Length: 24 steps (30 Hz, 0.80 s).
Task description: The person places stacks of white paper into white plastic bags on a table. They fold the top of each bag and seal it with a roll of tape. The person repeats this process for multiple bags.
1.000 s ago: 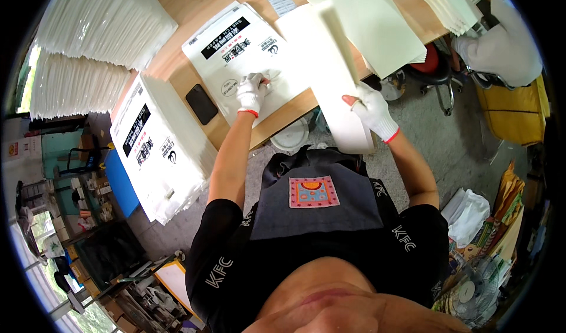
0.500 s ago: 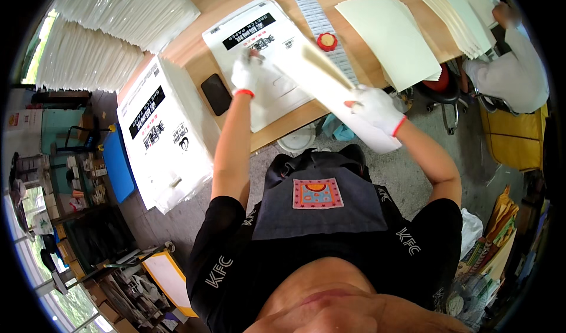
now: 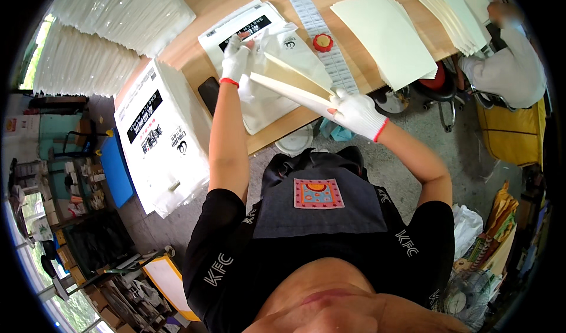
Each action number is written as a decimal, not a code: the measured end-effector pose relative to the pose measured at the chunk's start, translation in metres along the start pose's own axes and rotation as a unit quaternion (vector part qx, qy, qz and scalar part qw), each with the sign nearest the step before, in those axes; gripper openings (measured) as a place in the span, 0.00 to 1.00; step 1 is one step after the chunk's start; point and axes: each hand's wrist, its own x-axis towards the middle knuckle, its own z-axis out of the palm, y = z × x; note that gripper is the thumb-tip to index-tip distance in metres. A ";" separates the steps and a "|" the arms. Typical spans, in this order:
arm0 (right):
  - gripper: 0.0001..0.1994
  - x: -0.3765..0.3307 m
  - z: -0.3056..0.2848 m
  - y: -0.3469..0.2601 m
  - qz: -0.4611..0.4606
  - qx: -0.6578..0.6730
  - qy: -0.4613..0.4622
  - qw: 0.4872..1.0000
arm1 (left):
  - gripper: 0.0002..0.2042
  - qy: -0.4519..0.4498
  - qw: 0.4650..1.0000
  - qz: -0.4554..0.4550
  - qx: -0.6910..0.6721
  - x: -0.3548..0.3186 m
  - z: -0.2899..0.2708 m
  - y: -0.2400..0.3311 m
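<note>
With directions taken from the middle of the view, a dark apron [image 3: 321,218] with a colourful patch is seen nearest, at 5 o'clock. At 2 o'clock the gloved right hand [image 3: 358,115] is found; its fingers are closed around the lower end of some bent cream sheets [image 3: 295,92], which are held at 12 o'clock, over a white plastic bag [image 3: 262,112]. By this wrinkled bag the wooden tabletop [image 3: 187,53] is partly covered. A phone [image 3: 207,92] at 10 o'clock is partly hidden by the left forearm, and at 9 o'clock a pile of printed packages [image 3: 156,156] is placed. At 11 o'clock the gloved left hand [image 3: 234,62] is laid at the bag's far part; its fingers are bent, but whether the film is pinched cannot be told. Farther, at 1 o'clock, a red round object [image 3: 322,42] is set on a printed strip [image 3: 295,0], near a stack of cream paper [image 3: 383,38]. Tall white stacks [image 3: 118,15] are seen at 10 o'clock, and a seated co-worker [image 3: 510,73] at 2 o'clock.
</note>
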 end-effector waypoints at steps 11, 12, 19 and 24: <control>0.19 -0.026 -0.033 0.020 -0.052 0.132 -0.019 0.990 | 0.09 -0.043 0.970 -0.108 -0.216 -0.006 -0.020 -0.069; 0.19 -0.032 -0.036 0.018 -0.036 0.153 -0.010 0.988 | 0.10 -0.068 0.950 -0.113 -0.284 -0.022 0.002 -0.067; 0.17 0.003 -0.004 0.007 -0.031 0.088 0.013 0.996 | 0.11 0.077 0.881 -0.188 -0.428 -0.046 0.038 -0.072; 0.18 0.025 -0.001 0.007 -0.020 -0.065 -0.057 0.996 | 0.17 0.054 0.991 -0.010 -0.123 -0.046 -0.009 0.006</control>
